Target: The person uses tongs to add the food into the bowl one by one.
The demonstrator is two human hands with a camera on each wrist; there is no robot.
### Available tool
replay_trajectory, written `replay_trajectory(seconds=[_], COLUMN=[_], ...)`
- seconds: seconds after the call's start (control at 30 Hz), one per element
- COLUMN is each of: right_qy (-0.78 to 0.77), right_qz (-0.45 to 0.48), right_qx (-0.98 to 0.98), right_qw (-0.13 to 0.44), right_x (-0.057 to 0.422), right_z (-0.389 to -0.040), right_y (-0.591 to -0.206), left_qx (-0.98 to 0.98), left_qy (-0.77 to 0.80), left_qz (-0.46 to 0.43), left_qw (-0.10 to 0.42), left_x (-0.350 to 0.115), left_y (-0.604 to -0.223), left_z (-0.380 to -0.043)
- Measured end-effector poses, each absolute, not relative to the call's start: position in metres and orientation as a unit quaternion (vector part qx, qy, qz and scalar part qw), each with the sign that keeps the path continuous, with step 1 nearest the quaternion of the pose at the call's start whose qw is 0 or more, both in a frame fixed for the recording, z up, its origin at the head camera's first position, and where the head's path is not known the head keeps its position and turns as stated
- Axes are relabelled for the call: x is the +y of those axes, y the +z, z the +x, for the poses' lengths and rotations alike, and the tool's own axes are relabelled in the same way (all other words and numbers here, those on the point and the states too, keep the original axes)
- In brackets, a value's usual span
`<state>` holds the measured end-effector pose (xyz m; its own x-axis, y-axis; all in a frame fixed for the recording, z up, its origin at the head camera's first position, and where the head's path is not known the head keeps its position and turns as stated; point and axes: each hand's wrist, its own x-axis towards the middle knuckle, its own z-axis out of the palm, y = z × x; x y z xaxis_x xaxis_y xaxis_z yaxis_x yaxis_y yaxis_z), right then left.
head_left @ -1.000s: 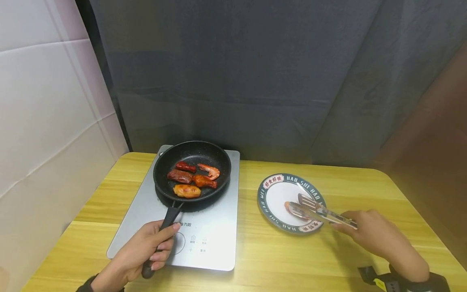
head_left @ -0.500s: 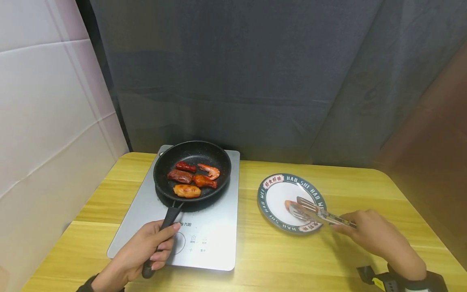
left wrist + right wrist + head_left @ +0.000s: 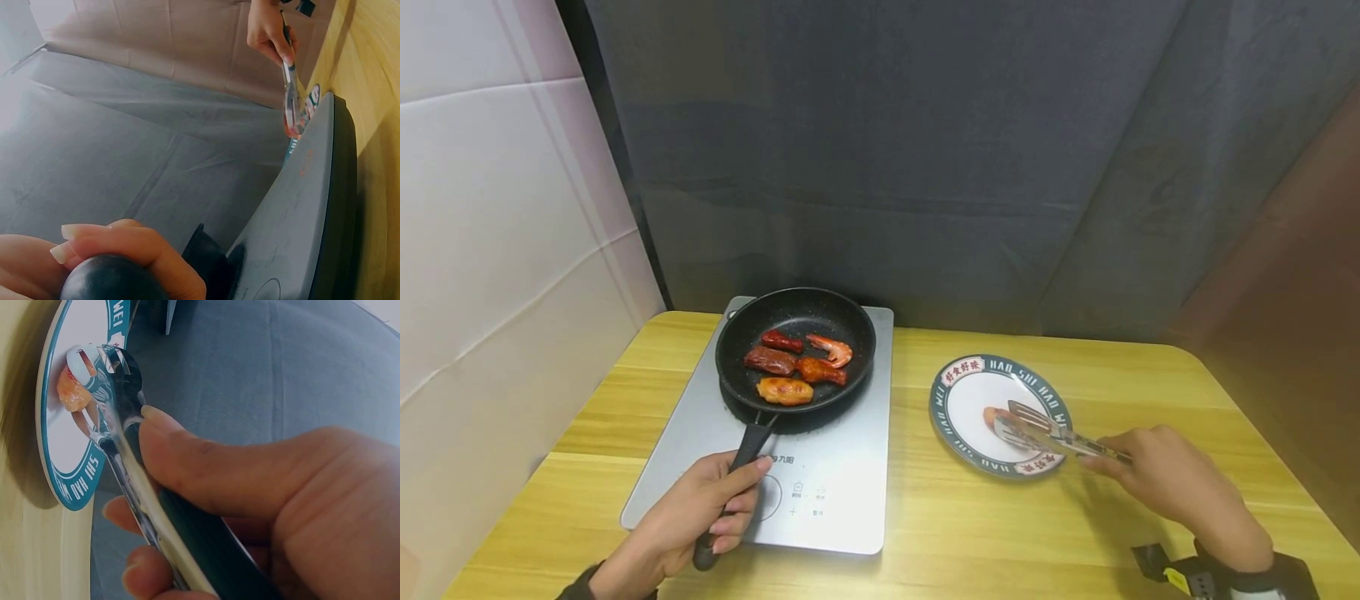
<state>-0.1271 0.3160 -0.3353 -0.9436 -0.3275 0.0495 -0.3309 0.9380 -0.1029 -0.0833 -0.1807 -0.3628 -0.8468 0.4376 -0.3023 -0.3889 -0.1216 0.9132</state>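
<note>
My left hand (image 3: 696, 512) grips the black handle (image 3: 751, 443) of a frying pan (image 3: 801, 307) on the left. In the pan lie a prawn (image 3: 831, 351), a golden wing piece (image 3: 785, 391), a dark brown slab of meat (image 3: 770, 360), an orange drumstick (image 3: 822, 372) and a smaller dark red piece (image 3: 782, 340). My right hand (image 3: 1168, 475) holds metal tongs (image 3: 1075, 442) over a plate (image 3: 957, 417) with a green lettered rim. Between the tongs' slotted ends is an orange-pink food piece (image 3: 73, 392), partly hidden by them; its kind is unclear.
Under the pan stands a flat silver induction cooker (image 3: 850, 500) with printed controls. Both it and the plate are on a yellow wooden table (image 3: 917, 517). A dark grey curtain (image 3: 887, 167) hangs behind, with a white wall (image 3: 497, 208) at left and a brown panel (image 3: 1300, 275) at right.
The tongs and right hand have shifted slightly left, and the orange-pink piece shows a little more beyond the tips. My left hand and the pan have stayed in place.
</note>
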Motion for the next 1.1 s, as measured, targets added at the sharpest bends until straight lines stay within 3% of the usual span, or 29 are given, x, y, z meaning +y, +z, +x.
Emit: replay_trajectory(seconds=[0.47, 1.1], right_qy=[0.061, 0.099], right_qz=[0.169, 0.224], right_qx=[-0.983, -0.966], right_qw=[0.036, 0.086], right_x=[0.311, 0.265], right_z=[-0.127, -0.15], right_y=[-0.328, -0.299], left_qx=[0.594, 0.597], left_qy=[0.755, 0.754], left_qz=[0.019, 0.017], left_qw=[0.277, 0.271], left_x=[-0.18, -0.18], left_y=[-0.362, -0.362], left_z=[-0.083, -0.083])
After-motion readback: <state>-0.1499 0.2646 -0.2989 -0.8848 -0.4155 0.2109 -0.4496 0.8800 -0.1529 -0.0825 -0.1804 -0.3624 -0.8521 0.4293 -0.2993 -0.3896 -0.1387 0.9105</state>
